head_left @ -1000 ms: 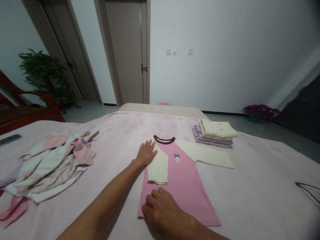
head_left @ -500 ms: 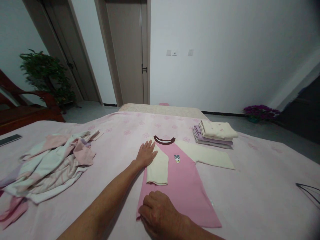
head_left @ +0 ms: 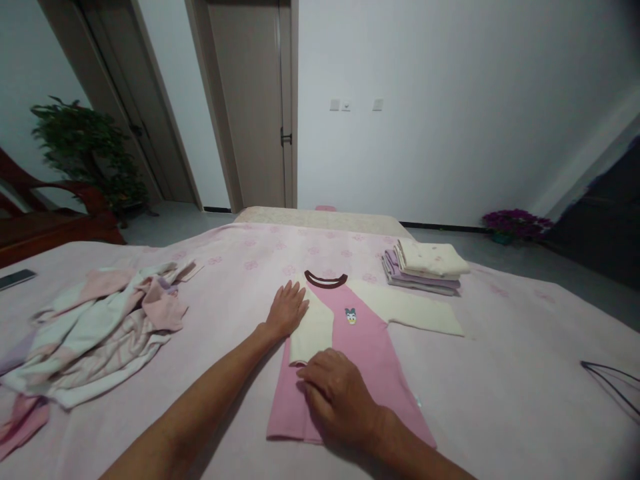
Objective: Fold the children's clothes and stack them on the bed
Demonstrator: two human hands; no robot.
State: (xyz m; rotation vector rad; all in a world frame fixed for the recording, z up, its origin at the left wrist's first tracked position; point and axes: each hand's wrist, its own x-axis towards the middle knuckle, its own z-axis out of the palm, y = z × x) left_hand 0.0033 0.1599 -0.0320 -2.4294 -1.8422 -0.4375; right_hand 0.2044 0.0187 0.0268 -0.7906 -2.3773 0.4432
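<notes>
A child's pink long-sleeved top [head_left: 365,363] with cream sleeves and a dark brown neckband lies spread on the bed. A duck-face patch [head_left: 351,316] marks its chest. One sleeve [head_left: 315,327] is folded down across the front, while the other sleeve [head_left: 425,310] stretches out to the right. My left hand [head_left: 287,310] rests flat with fingers extended, pressing at the shoulder edge of the folded sleeve. Over the lower front, my right hand [head_left: 343,397] is closed, its curled fingers right by the folded sleeve's cuff; the fingertips are partly hidden, and I cannot make out what they hold.
Rumpled clothes [head_left: 100,333] lie in a heap at left, near a phone [head_left: 17,279]. A stack of folded clothes [head_left: 425,267] sits at back right. A thin black looped object [head_left: 607,380] lies at the right edge. A pink floral sheet [head_left: 225,413] covers the bed.
My right hand has moved up from the lower left hem to the folded sleeve's cuff. The hem corner now lies uncovered. My left hand stays at the shoulder; the view has shifted slightly.
</notes>
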